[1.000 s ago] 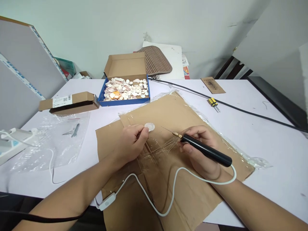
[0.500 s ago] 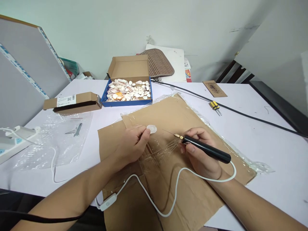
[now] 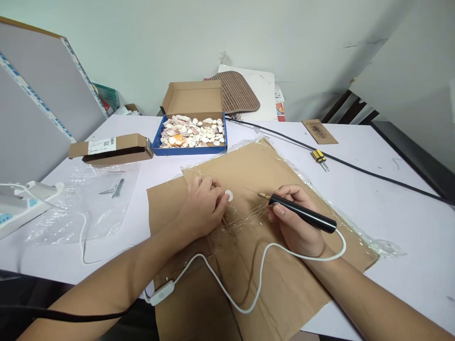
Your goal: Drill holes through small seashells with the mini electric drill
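Between the thumb and fingers of my left hand [image 3: 206,206] is a small white shell [image 3: 229,195], partly covered by the fingertips. My right hand [image 3: 296,218] is closed round a black pen-style mini drill [image 3: 305,214], with its brass chuck and thin bit pointing left toward the shell. A gap separates the bit's tip from the shell. From the drill's rear end runs a white cable [image 3: 259,279] with an inline switch [image 3: 162,292]. Both hands are over a brown cardboard sheet [image 3: 245,166] partly wrapped in clear plastic.
Behind the cardboard stands an open blue box [image 3: 190,151] of shells. A long carton [image 3: 124,147], a small wrench [image 3: 118,188] on plastic film and a power strip [image 3: 28,208] are at left. A black cable [image 3: 341,160], yellow-handled screwdrivers [image 3: 320,157] and a cardboard piece [image 3: 320,131] lie right.
My left hand has turned, its fingers now bent over the shell, which shows less and sits slightly farther right. The drill in my right hand has shifted slightly up and left.
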{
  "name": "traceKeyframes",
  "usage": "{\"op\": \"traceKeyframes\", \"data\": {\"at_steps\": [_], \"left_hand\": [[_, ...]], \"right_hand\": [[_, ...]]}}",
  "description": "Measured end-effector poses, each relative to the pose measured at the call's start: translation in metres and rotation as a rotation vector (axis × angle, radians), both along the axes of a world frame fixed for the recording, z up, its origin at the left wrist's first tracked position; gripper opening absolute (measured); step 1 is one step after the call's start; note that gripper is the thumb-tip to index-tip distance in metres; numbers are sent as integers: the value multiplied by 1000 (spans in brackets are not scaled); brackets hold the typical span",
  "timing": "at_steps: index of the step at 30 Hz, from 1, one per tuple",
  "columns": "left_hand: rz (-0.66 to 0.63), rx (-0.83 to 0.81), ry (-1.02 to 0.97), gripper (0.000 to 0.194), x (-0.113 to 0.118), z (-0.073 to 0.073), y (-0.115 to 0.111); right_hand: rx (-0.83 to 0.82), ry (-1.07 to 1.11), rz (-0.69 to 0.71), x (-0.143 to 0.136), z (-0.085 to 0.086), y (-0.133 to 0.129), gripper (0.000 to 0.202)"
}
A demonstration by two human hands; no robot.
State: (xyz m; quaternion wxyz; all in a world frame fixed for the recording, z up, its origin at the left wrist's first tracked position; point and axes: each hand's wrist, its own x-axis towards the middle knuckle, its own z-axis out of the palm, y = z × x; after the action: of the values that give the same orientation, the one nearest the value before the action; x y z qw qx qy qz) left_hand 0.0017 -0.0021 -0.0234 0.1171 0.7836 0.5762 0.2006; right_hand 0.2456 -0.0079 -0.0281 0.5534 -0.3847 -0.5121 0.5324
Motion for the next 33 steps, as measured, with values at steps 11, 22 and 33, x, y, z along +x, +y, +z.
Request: {"op": "traceKeyframes", "data": {"at_steps": [11, 22, 33], "left_hand": [[-99, -455, -7, 19, -86, 97, -57], [-132, -558, 195, 13, -90, 69, -119], [-70, -717, -366, 33, -110, 84, -91]], "right_hand": [[-40, -12, -31, 0, -2, 7, 42], [89, 3, -37, -2, 20, 6, 32], [33, -79, 78, -16, 27, 56, 16]]}}
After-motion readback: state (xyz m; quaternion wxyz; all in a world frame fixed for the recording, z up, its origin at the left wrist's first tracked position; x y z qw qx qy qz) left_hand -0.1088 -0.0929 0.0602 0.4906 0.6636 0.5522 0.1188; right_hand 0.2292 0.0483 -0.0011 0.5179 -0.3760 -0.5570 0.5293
